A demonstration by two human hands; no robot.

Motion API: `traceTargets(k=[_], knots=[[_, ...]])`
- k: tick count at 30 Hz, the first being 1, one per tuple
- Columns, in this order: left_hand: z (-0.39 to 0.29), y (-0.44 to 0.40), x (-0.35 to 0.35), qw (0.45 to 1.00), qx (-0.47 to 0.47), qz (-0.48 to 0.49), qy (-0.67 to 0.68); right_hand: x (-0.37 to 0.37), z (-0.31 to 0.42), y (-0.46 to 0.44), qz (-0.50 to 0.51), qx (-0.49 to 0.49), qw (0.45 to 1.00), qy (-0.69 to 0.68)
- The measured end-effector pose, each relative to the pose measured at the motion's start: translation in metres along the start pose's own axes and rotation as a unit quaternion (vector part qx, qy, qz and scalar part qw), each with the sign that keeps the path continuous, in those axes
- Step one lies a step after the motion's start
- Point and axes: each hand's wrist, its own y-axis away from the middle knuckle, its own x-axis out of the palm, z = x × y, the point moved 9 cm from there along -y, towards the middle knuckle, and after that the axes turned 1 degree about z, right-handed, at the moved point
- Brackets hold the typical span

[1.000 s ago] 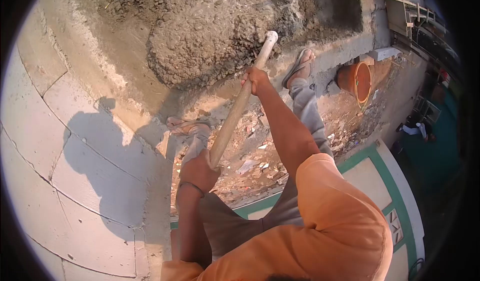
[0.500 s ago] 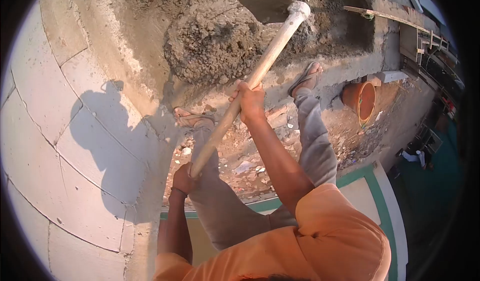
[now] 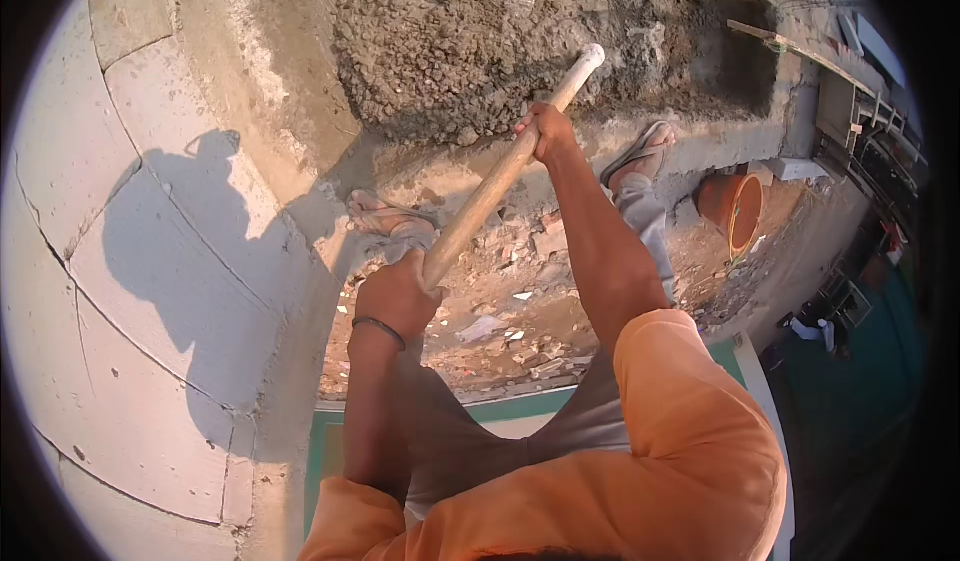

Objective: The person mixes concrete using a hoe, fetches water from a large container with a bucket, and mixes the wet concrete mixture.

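A hoe with a long wooden handle (image 3: pixel 490 189) slants across the view, its head end (image 3: pixel 592 56) against the wet mortar heap (image 3: pixel 440 61). Its blade cannot be made out now; the mortar or the handle hides it. My left hand (image 3: pixel 400 296), below a dark wristband, wraps round the butt of the handle. Farther up the shaft, my right hand (image 3: pixel 545 131) grips the wood with closed fingers.
My sandalled feet stand on a concrete ledge (image 3: pixel 530 176) beside the mortar. An orange bucket (image 3: pixel 735 211) lies tipped on the rubble at right. A block wall (image 3: pixel 160 271) rises at left. A wooden strip (image 3: pixel 800 54) lies beyond the mortar.
The hoe has come down into the mortar; its blade, raised and visible before, is out of sight. My left hand has moved up and slightly right in view, my right hand up and right.
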Motion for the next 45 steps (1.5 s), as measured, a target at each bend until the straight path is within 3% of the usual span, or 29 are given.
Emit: traceTargets(k=[2,5,8,10,12,14,16,18,20,25,28,31,33,35,36,37,39,42,45], knots=[[0.054,0.035,0.007,0.998,0.016,-0.047,0.038,0.025,-0.031,0.034,0.026,-0.018,0.999,-0.014],[0.124,0.087,0.022,0.995,-0.05,0.008,0.092,0.059,-0.076,0.117,0.021,-0.026,0.999,0.01],[0.202,0.122,0.062,0.988,-0.066,-0.061,0.128,0.067,-0.128,0.183,0.026,-0.048,0.998,-0.021],[0.232,0.151,0.084,0.982,-0.083,-0.123,0.115,0.063,-0.15,0.224,0.046,-0.049,0.998,-0.011],[0.235,0.178,0.103,0.981,-0.097,-0.108,0.125,0.059,-0.16,0.238,0.067,-0.036,0.997,0.022],[0.215,0.177,0.112,0.978,-0.117,-0.091,0.145,0.055,-0.162,0.229,0.085,-0.004,0.995,0.055],[0.174,0.144,0.108,0.975,-0.14,-0.069,0.16,0.066,-0.144,0.165,0.123,0.024,0.991,0.055],[0.122,0.091,0.087,0.976,-0.164,-0.087,0.112,0.072,-0.105,0.092,0.035,0.043,0.991,0.119],[0.088,0.057,0.079,0.966,-0.15,-0.11,0.181,0.088,-0.057,0.061,0.062,-0.032,0.993,0.094],[0.046,0.003,0.125,0.917,-0.036,-0.235,0.321,0.133,0.053,0.101,0.061,-0.181,0.949,0.25],[0.003,-0.032,0.111,0.897,-0.045,-0.286,0.335,0.184,0.102,0.103,0.131,-0.219,0.922,0.292],[-0.046,-0.062,0.095,0.892,-0.055,-0.239,0.38,0.232,0.103,0.053,0.18,-0.227,0.876,0.386],[-0.06,-0.071,0.156,0.83,-0.057,-0.222,0.509,0.217,0.064,0.027,0.182,-0.164,0.853,0.462],[-0.062,-0.049,0.206,0.812,-0.056,-0.259,0.52,0.172,0.025,0.007,0.146,-0.172,0.814,0.536],[-0.063,-0.033,0.228,0.836,-0.098,-0.204,0.5,0.135,0.015,0.039,0.154,-0.054,0.867,0.471],[-0.062,-0.015,0.25,0.855,-0.137,-0.149,0.477,0.104,-0.002,0.033,0.161,-0.059,0.863,0.474],[-0.066,0.019,0.284,0.899,-0.13,-0.164,0.384,0.045,0.016,0.078,0.162,-0.073,0.922,0.343],[-0.086,0.037,0.27,0.936,-0.122,-0.105,0.312,-0.043,0.05,0.08,0.14,-0.109,0.97,0.167],[-0.094,-0.018,0.211,0.976,0.022,-0.159,0.145,-0.122,0.126,0.048,0.002,-0.166,0.984,0.07]])
